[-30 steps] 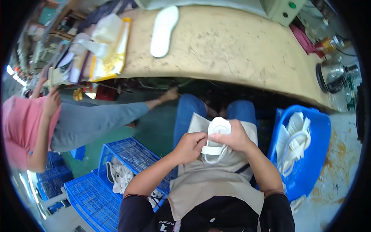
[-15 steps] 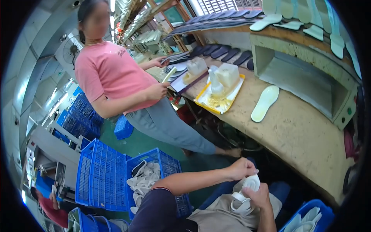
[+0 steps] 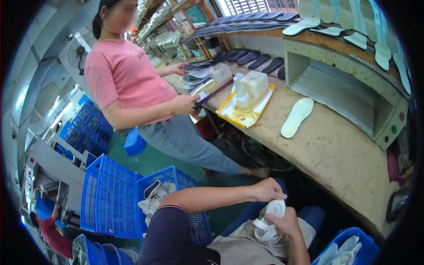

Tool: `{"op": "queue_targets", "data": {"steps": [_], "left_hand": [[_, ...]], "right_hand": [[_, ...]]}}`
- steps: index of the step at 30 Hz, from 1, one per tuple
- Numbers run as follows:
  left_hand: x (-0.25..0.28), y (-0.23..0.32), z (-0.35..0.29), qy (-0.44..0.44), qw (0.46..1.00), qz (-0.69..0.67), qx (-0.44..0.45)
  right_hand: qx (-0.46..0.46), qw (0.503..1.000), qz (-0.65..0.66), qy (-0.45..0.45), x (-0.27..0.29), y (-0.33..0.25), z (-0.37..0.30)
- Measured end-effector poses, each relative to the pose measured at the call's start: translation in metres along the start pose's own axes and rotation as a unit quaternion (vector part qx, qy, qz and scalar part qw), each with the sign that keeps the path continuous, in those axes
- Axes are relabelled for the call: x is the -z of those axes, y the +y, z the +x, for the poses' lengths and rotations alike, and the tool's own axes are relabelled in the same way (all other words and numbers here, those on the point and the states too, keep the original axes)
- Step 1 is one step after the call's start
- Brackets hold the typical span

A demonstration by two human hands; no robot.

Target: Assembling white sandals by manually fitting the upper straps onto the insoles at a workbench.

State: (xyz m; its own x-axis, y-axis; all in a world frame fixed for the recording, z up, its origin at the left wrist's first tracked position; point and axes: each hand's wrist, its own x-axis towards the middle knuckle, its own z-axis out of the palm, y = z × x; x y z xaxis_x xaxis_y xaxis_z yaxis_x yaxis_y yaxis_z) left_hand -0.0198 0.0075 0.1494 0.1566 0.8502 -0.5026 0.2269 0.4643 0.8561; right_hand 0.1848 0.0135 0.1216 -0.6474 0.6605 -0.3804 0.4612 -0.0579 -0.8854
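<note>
Over my lap is a white sandal point(image 3: 276, 207) with broad straps, its sole tipped up and an oval ring shape showing on it. My right hand point(image 3: 288, 221) is closed round it from the right, thumb across the sole. At the sandal's upper end my left hand point(image 3: 268, 191) is closed in a pinch, fingertips close to the edge; what they hold, if anything, is too small to make out. A pale insole point(image 3: 297, 118) with a wet-looking surface lies on the workbench point(image 3: 327, 145) ahead of me.
A yellow tray point(image 3: 229, 120) on the bench holds a squeeze bottle point(image 3: 241, 90) and a clear container point(image 3: 255, 84). A metal box point(image 3: 340, 92) stands behind. Blue crates point(image 3: 112, 196) of white shoes sit left, another crate point(image 3: 364, 251) right. A co-worker point(image 3: 128, 79) stands at the bench with a brush.
My view has shifted slightly, moving the scene leftward. Both hands keep their places at the sandal. The co-worker's brush has gone from raised to lowered over the tray beside them.
</note>
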Motion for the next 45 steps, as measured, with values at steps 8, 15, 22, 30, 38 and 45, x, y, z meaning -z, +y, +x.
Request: {"op": "queue_targets", "data": {"steps": [8,15,22,30,38,45], "left_hand": [[0.002,0.006,-0.013,0.135,0.867,0.317,-0.361],[0.057,0.017,-0.027,0.095,0.866,0.417,-0.258],[0.060,-0.012,-0.073,0.307,0.925,0.128,-0.183],[0.013,-0.051,-0.017,0.180,0.944,0.087,-0.264],[0.027,-0.028,0.013,0.206,0.840,0.300,-0.402],[0.017,-0.051,0.034,0.339,0.776,0.322,-0.422]], "right_hand": [[0.016,0.998,-0.003,0.066,-0.003,0.000,0.008],[0.069,0.984,0.163,0.001,-0.001,0.038,0.014],[0.208,0.805,0.531,0.166,0.003,0.038,0.017],[0.069,0.992,0.085,0.066,0.045,0.019,0.057],[0.161,0.974,0.126,0.097,0.032,0.001,0.086],[0.350,0.826,-0.154,0.413,-0.019,0.020,0.092]]}}
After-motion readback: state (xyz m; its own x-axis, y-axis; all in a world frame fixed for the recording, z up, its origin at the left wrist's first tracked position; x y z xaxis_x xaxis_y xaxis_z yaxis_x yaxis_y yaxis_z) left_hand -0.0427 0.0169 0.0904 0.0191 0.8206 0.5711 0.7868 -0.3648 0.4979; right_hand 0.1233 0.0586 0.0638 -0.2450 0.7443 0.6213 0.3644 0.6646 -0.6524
